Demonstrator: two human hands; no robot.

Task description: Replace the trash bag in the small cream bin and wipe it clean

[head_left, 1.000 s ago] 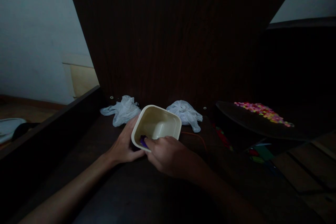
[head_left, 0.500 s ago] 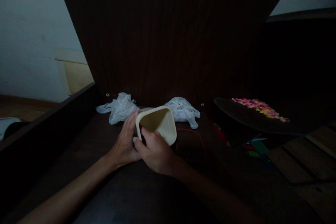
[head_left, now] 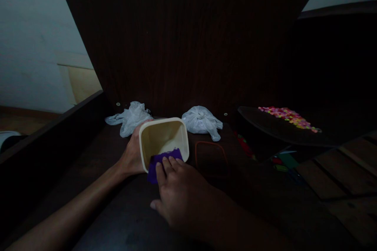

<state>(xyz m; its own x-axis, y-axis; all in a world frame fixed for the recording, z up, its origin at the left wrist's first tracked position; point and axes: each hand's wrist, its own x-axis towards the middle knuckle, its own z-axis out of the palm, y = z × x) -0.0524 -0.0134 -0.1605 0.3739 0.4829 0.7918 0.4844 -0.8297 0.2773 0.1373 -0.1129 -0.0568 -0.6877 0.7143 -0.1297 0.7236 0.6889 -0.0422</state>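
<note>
A cream, square-mouthed container (head_left: 156, 123) tilts with its opening toward me. My left hand (head_left: 134, 155) grips it from the left side and below, with most of the fingers hidden behind it. At the lower rim, my right hand (head_left: 179, 188) presses a purple cloth (head_left: 153, 168), its fingers over the cloth and the thumb apart. Part of the cloth lies inside the opening and part hangs out over the edge. Right of the container, an orange-brown rounded square outline (head_left: 210, 143) rests on the dark surface; I cannot tell if it is a lid or a ring.
Behind the container lie two white plastic bags (head_left: 131, 117), the right one (head_left: 200, 119) knotted. A dark raised edge (head_left: 53, 125) runs along the left. To the right are a curved dark panel with pink and yellow flowers (head_left: 290, 117) and wooden slats (head_left: 321, 178).
My right hand has drawn back from inside the container, and the purple cloth now shows under its fingers. The container has shifted left and turned more squarely toward me.
</note>
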